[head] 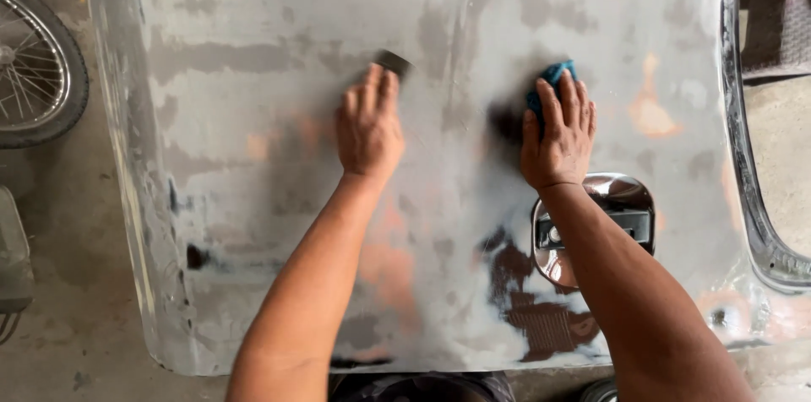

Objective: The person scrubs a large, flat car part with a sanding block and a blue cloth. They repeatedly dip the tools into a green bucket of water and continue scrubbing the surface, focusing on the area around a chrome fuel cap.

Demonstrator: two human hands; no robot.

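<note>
A sanded grey car door panel with patches of filler and bare primer fills the view. My left hand presses flat on it, holding a small dark sanding block under the fingertips. My right hand presses a blue cloth against the panel, to the right of the left hand. A chrome door handle sits just below my right wrist, partly hidden by the forearm.
A spoked wheel with a tyre stands at the left on the concrete floor. The door's window frame edge curves down the right side. A dark woven mat lies at the top right.
</note>
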